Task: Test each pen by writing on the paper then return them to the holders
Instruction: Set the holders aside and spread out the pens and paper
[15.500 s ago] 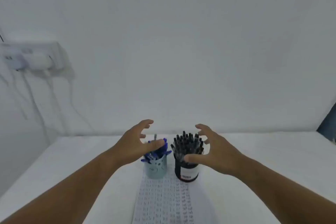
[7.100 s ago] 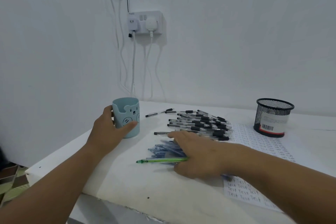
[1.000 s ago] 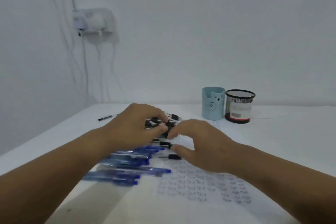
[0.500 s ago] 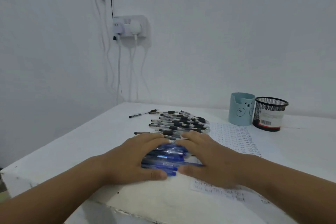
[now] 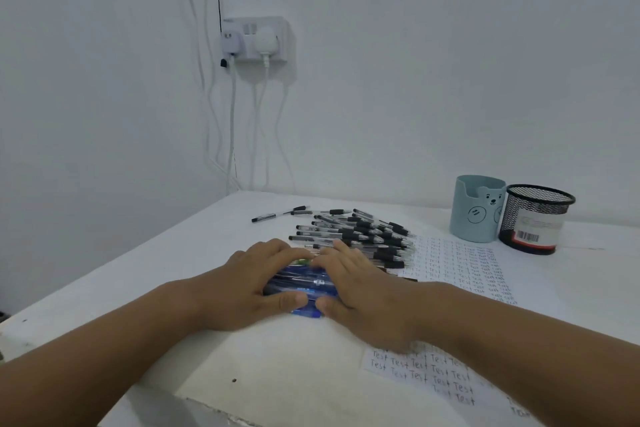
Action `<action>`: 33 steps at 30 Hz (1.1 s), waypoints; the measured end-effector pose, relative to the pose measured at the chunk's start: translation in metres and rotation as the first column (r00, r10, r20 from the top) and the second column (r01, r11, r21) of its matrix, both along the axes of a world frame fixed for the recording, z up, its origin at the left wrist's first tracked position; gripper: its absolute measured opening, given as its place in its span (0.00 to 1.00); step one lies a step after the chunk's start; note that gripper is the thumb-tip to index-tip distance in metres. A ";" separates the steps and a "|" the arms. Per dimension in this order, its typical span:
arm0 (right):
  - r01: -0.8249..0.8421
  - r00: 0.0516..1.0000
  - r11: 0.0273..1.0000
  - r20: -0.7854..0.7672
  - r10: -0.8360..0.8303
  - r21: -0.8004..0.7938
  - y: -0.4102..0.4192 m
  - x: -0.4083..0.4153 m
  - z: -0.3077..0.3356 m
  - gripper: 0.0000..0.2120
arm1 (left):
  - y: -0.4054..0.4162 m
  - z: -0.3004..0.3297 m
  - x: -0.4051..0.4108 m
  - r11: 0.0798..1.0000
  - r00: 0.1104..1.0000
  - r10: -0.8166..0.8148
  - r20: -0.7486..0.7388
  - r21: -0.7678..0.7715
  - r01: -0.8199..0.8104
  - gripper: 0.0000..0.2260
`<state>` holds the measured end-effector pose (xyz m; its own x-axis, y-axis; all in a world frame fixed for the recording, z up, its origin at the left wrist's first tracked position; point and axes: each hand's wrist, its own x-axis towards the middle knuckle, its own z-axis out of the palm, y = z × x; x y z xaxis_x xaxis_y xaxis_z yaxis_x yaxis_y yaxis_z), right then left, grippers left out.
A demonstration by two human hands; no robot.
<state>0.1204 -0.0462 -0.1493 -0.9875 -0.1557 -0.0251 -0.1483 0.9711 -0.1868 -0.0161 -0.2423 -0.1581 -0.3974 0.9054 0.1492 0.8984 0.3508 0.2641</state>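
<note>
Left hand [image 5: 242,291] and right hand [image 5: 360,295] down on the bench [image 5: 173,274], cupped toward each other around the blue pens [image 5: 304,282]. Fingers curved over the far side of the bunch, thumbs nearly meeting at the near side, so the bundle squeezed between both palms rather than lifted; whether clear of the bench surface, cannot tell. Bundle near the front-left corner of the bench, just left of the paper.

Just beyond the fingertips, toward the back edge: black pens [image 5: 360,236] in a loose heap, lying roughly parallel, their right ends overlapping the left edge of the paper [image 5: 464,263]. One stray pen [image 5: 277,214] apart from the heap, closer to the back-left corner.

Paper running from the front edge toward the back right, covered in rows of the handwritten word "Test". At its far end, near the back edge: blue cup [image 5: 476,210] with a bear face and mesh cup [image 5: 533,218], side by side and touching or nearly so, both seemingly empty, though insides only partly visible.

Step in hand, by judgement: sorting and gathering, with testing either done or still to start; the filled sheet does not settle which. Next move likely calls for a firm two-handed squeeze so no pen slips out, a lift, and a carry across the black heap to the blue cup, tips or caps aligned for a clean drop.

Behind the bench: wall socket [image 5: 256,40] with plugs and hanging cables.
</note>
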 end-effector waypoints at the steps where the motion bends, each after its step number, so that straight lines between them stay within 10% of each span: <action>1: -0.007 1.000 1.000 0.001 0.007 0.005 -0.003 -0.004 0.000 0.30 | -0.002 0.001 -0.003 1.000 1.000 0.009 0.002 -0.003 -0.009 0.27; 15: -0.004 0.983 0.983 -0.179 -0.029 -0.183 0.009 0.006 0.018 0.29 | -0.009 0.005 -0.019 0.997 0.988 0.078 -0.130 -0.002 -0.079 0.28; 22: 0.279 0.957 0.960 0.074 -0.280 0.035 0.075 0.089 0.015 0.50 | 0.027 0.011 0.017 0.997 0.979 -0.079 -0.186 -0.029 0.075 0.33; 33: 0.348 0.929 0.936 0.159 -0.335 -0.062 0.108 0.125 0.009 0.46 | 0.076 0.001 0.039 0.986 0.969 -0.155 -0.191 0.027 0.163 0.24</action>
